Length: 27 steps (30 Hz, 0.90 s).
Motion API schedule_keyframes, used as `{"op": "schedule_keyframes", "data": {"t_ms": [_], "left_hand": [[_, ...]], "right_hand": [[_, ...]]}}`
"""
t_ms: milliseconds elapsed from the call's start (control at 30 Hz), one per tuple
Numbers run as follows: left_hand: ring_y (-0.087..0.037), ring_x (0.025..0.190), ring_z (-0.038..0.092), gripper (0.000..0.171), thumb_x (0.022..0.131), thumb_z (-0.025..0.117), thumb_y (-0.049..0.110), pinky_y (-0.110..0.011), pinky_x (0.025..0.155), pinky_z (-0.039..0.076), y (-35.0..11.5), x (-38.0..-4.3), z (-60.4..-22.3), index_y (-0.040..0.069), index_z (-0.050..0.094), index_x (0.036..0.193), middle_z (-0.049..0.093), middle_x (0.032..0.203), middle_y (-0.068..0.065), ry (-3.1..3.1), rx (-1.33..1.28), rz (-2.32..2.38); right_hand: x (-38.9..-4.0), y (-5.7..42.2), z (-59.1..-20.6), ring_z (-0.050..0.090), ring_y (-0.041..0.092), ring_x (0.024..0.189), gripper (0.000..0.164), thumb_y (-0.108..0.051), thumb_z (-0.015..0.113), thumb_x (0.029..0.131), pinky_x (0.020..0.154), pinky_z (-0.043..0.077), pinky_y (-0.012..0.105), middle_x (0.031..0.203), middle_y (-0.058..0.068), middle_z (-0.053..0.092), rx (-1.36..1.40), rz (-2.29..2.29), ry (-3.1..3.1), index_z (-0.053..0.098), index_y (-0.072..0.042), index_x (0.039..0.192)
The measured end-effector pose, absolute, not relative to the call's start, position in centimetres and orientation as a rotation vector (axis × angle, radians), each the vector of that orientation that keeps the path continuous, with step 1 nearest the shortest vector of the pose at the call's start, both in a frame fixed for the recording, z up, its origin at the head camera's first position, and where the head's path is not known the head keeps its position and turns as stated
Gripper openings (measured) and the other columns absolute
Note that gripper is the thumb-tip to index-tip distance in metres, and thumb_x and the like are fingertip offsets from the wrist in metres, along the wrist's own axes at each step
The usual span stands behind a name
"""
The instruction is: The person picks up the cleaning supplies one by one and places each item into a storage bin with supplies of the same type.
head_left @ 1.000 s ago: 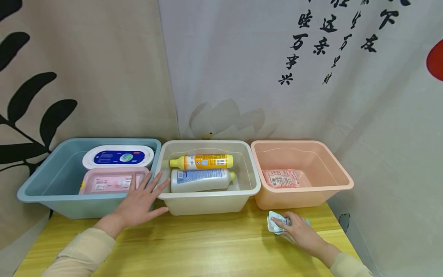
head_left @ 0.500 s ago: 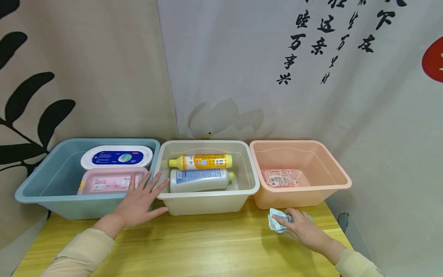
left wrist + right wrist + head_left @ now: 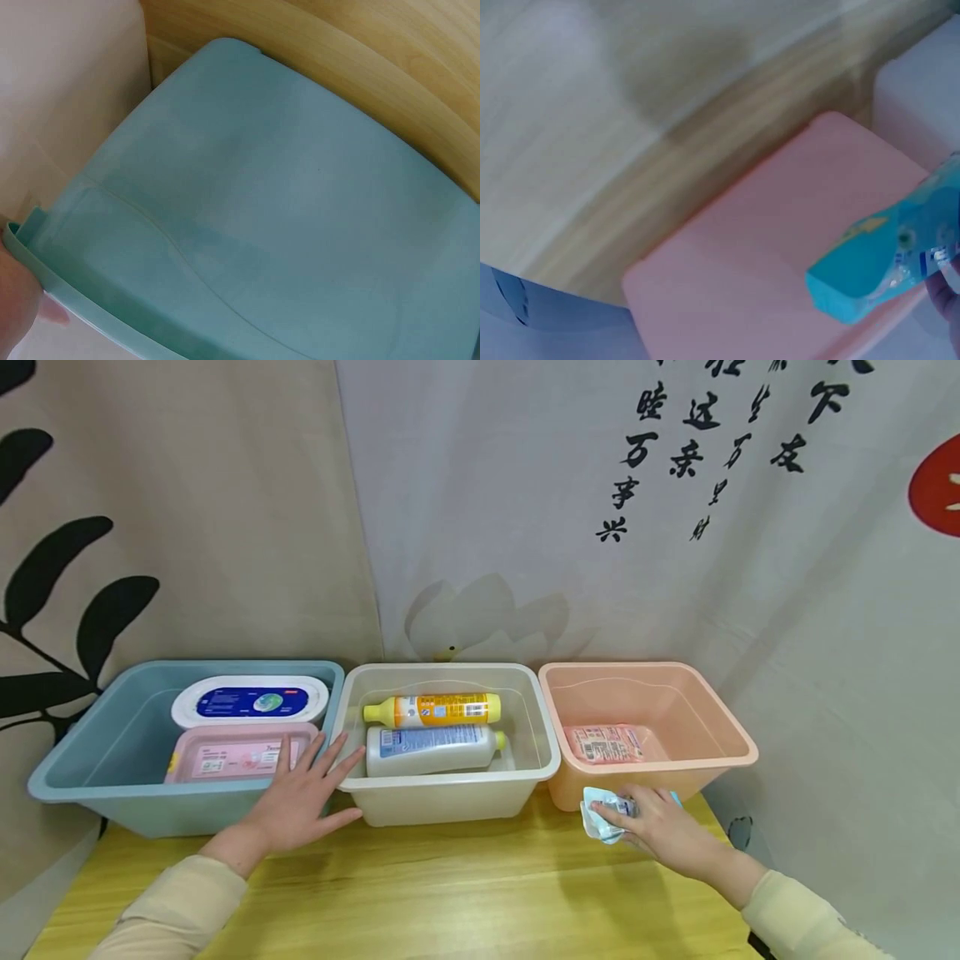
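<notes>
My right hand grips a small light-blue soft packet, just in front of the peach bin. In the right wrist view the packet shows a bright turquoise end and printed sides, overlapping the bin's outer wall. Fingers spread, my left hand lies at the adjoining rims of the blue bin and the white bin. A pink printed packet lies inside the peach bin. The left wrist view shows mostly the blue bin's outer wall.
The blue bin holds a white wipes box and a pink lidded box. Inside the white bin lie a yellow bottle and a white bottle. All three bins stand along the back of the wooden table, before a printed curtain.
My right hand has lifted the light-blue packet up and forward, toward the peach bin's front. The left hand has kept its place. The head view has shifted slightly to the right.
</notes>
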State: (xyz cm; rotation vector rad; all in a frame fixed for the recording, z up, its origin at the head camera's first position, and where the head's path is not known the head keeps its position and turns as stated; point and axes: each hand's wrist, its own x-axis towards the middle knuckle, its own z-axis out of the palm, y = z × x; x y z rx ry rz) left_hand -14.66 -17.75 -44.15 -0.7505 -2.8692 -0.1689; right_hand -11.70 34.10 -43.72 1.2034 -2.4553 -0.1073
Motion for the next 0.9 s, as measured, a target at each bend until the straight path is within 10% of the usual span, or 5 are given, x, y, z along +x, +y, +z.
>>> {"op": "schedule_keyframes", "data": {"t_ms": [900], "left_hand": [[-0.046, 0.14, 0.016, 0.08, 0.084, 0.056, 0.057, -0.069, 0.108, 0.0, -17.6, -14.6, -43.9, 0.02, 0.026, 0.149, 0.024, 0.154, -0.018, -2.899, -0.742, -0.154]], "right_hand": [[-17.2, 34.6, -36.4, 0.05, 0.03, 0.086, 0.054, -0.049, 0.019, 0.097, 0.069, 0.042, 0.043, 0.108, 0.019, 0.051, 1.067, -0.063, -2.442, 0.045, -0.028, 0.139]]}}
